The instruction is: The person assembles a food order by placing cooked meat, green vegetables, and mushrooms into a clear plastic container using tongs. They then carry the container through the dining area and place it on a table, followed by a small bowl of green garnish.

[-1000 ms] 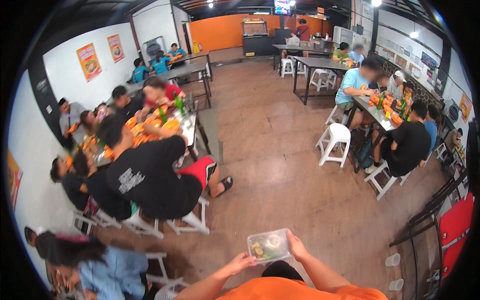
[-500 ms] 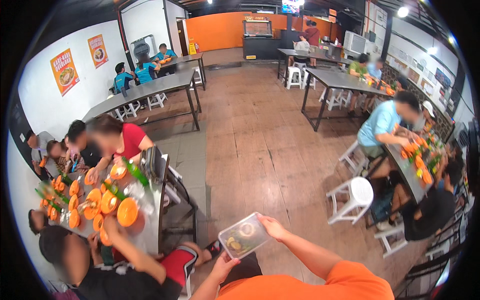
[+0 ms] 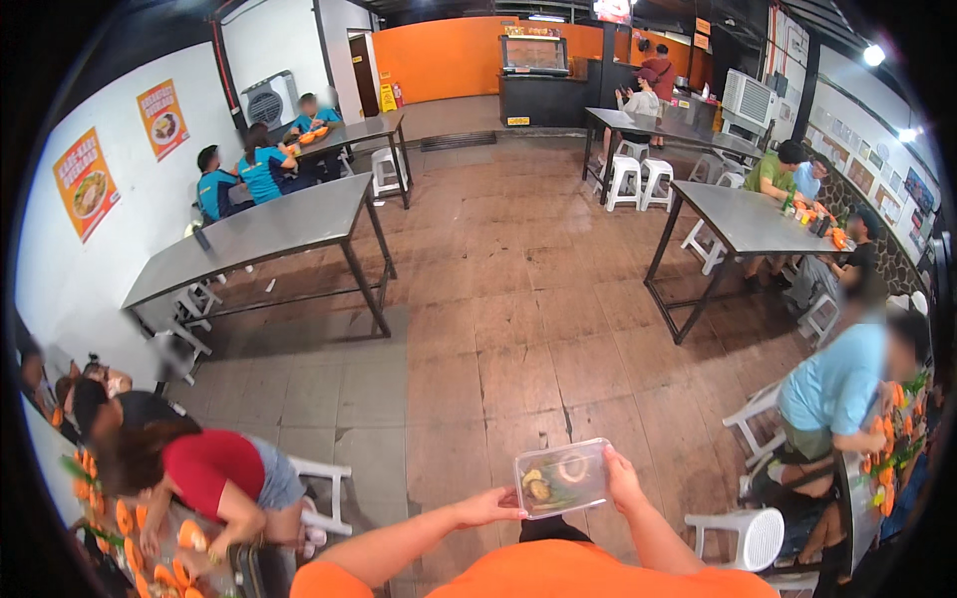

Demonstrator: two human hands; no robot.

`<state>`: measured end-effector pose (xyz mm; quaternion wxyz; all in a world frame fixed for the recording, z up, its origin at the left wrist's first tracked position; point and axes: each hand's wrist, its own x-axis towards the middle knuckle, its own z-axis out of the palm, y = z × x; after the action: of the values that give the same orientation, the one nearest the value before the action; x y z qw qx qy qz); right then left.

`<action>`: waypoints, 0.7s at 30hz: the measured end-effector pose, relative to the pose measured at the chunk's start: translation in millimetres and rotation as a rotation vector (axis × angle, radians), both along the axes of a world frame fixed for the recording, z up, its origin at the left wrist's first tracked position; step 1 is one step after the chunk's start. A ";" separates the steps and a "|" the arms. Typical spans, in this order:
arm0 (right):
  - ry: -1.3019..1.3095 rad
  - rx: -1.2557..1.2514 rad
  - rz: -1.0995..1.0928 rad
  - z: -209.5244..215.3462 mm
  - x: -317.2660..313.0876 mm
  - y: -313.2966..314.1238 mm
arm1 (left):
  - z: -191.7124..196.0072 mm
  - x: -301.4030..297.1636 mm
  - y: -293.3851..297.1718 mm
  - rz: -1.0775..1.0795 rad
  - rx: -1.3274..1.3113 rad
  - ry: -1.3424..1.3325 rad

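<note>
Basically, clear rectangular plastic food container is in front of the orange-shirted torso, bare left hand gripping its left side, bare right hand its right. Probably light, thin-walled, flexy, slick; best held low on opposite sides, level, no squeezing.

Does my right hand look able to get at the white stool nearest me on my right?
Probably not as things stand: your right hand is holding one side of the clear container, and the white stool stands off to the side. Nothing seems to block the space between them, though.
</note>
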<state>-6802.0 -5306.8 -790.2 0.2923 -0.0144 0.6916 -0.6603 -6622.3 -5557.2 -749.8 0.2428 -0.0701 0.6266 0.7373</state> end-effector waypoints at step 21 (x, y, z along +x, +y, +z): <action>-0.024 -0.079 0.379 -59.9 -1024.6 -897.4 | -61.4 -993.6 -808.9 0.919 0.415 0.016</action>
<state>-7826.5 -6204.1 -850.1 0.4189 -0.1480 0.6466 -0.6201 -7615.9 -6366.0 -811.1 -0.1029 -0.2830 0.3731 0.8776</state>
